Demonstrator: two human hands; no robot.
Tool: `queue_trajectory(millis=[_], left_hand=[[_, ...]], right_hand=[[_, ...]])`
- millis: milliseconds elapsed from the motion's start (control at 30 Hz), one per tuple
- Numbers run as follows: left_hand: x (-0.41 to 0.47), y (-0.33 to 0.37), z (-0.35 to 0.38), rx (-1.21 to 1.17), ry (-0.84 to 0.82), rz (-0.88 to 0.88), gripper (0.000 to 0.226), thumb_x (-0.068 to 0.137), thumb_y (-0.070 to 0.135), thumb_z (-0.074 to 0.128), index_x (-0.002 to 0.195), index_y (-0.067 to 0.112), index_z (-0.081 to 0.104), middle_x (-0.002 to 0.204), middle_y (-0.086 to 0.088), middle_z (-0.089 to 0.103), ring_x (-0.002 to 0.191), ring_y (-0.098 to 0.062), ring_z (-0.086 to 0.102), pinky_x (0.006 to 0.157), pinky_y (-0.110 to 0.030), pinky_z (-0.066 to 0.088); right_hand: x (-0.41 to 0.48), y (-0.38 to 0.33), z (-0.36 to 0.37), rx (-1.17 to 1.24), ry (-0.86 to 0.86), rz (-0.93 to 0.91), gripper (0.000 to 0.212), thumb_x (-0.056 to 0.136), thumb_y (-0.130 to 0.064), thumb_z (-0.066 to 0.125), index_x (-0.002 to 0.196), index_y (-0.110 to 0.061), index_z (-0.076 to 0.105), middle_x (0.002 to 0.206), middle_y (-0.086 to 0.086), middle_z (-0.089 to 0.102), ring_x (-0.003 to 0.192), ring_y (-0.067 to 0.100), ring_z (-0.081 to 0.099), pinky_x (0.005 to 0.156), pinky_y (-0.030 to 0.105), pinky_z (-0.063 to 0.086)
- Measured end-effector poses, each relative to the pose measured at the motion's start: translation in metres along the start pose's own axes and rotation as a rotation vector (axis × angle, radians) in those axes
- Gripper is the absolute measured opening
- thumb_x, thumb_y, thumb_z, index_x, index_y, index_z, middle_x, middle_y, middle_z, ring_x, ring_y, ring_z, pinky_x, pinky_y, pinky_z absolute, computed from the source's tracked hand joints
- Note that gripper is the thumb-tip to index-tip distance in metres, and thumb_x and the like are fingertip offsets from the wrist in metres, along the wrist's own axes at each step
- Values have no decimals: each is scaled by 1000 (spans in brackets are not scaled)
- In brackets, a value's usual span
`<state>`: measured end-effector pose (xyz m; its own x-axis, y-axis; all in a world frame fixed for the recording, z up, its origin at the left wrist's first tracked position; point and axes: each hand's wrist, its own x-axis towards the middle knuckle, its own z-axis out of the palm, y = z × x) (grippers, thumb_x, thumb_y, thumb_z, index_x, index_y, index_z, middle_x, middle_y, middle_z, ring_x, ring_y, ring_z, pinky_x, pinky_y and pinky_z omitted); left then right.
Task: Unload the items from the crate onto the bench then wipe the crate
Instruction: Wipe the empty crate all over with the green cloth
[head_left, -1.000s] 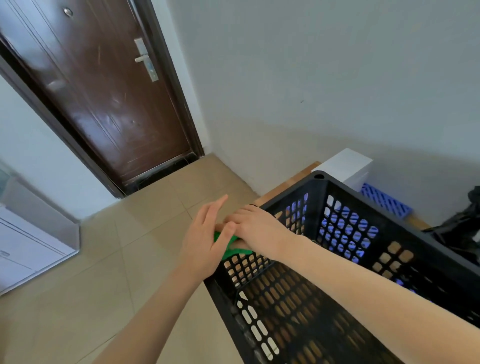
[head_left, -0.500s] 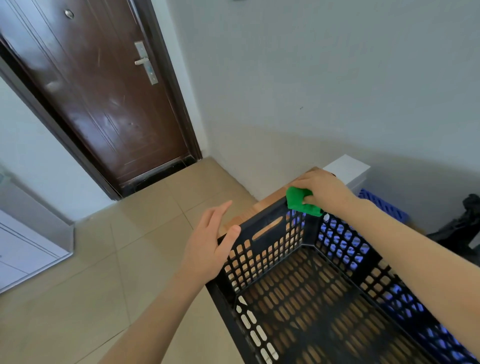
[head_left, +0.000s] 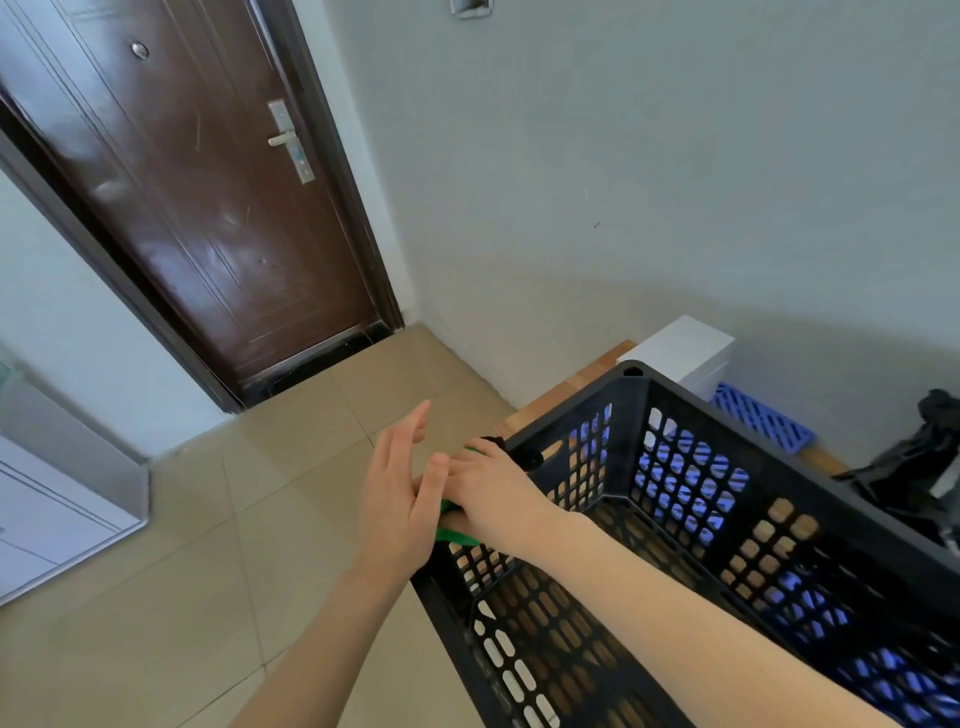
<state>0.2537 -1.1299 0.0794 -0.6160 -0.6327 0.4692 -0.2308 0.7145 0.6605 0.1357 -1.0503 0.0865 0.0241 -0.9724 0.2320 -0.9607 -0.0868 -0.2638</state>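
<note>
Black crate upright, long axis rightward from green cloth.

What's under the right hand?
A green cloth, held against the crate rim; only its lower edge and a sliver show. The right hand covers the rest.
</note>
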Motion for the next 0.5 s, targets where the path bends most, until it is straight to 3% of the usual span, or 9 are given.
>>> queue_trajectory(millis=[133,200,267,333,400,467,500], left_hand=[[-2,-1,0,-55,91,-48,57,97,49,31,143,18,45,123,3,54,117,-8,52,94,-22,41],[-2,0,0,-94,129,-71,54,97,44,32,140,17,47,121,1,55,114,-9,53,94,-19,41],[-5,-1,0,-167,167,-126,52,96,44,34,138,17,49,119,-1,57,112,-10,55,93,-16,42],[-10,-5,-2,-249,195,-207,54,94,48,34,136,19,50,117,-1,59,110,-13,57,92,-24,45],[-12,-10,-3,-275,130,-280,53,92,52,35,135,25,50,117,3,60,109,-10,58,90,-29,46],[-10,-17,-3,-236,26,-322,36,96,46,43,129,33,51,114,10,61,104,1,58,88,-25,48],[-10,-19,-8,-232,-30,-314,27,98,37,49,126,36,50,112,13,60,101,7,57,84,-20,47]], right_hand=[[-10,-4,2,213,75,13,35,90,-14,58,123,-22,62,128,-6,61,130,14,45,117,38,12],[-18,-7,0,283,81,53,42,92,-12,56,132,-24,55,138,-7,54,138,11,36,118,34,7],[-26,-17,-5,350,64,95,44,94,-12,54,137,-24,51,142,-4,50,138,10,35,118,31,7],[-35,-24,-12,406,30,151,42,95,-16,53,136,-25,52,140,-3,52,134,7,40,117,27,17],[-50,-22,-26,446,-107,220,36,95,-25,55,131,-25,57,128,-3,61,110,3,56,100,21,40],[-64,-16,-39,531,-316,268,27,95,-28,56,118,-17,65,105,2,68,73,-5,59,66,8,44],[-70,-19,-45,567,-359,319,25,95,-28,56,112,-13,66,96,3,67,66,-6,60,57,7,43]])
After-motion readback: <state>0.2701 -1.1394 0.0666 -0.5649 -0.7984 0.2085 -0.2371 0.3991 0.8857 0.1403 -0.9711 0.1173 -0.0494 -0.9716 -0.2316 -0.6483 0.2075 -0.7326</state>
